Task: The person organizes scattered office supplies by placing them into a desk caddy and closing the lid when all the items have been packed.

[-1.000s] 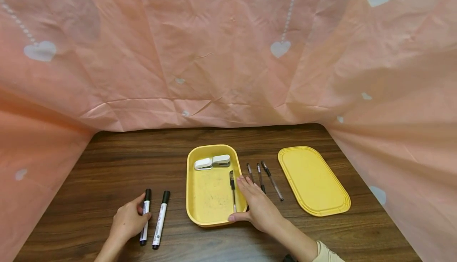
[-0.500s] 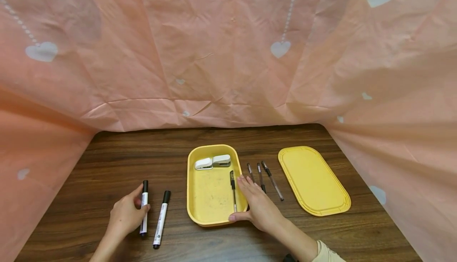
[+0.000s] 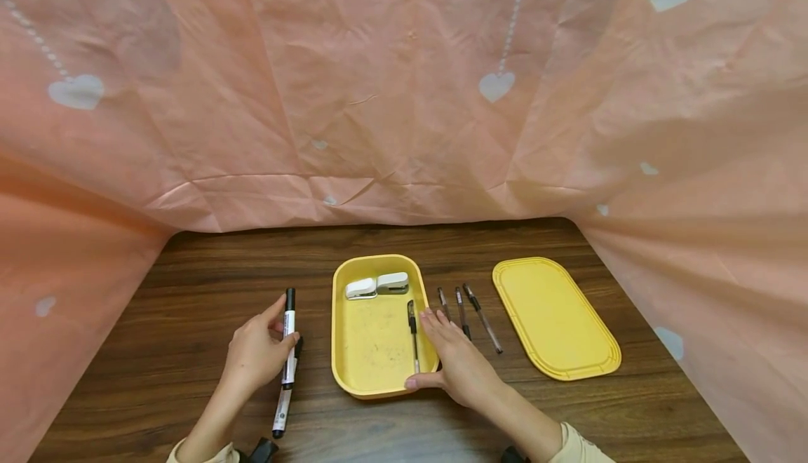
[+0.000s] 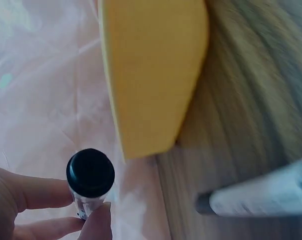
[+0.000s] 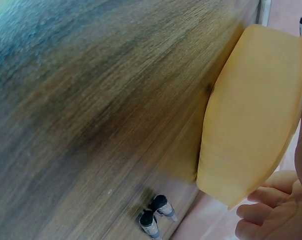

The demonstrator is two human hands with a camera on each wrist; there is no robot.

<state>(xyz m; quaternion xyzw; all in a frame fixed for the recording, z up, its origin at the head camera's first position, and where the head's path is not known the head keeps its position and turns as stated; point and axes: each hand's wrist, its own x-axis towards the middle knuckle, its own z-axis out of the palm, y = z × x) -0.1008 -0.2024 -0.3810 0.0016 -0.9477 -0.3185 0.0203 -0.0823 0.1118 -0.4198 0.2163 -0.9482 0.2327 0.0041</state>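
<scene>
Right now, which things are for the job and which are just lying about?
Probably the job:
white marker in the left hand
yellow box the right hand touches
staplers and pen inside it

Probably just lying about:
other white marker
three loose pens
yellow lid

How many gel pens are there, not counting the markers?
4. One gel pen lies inside the yellow box; the other three lie on the table between the box and the yellow lid. The right hand partly covers at least one and could hide more.
</scene>
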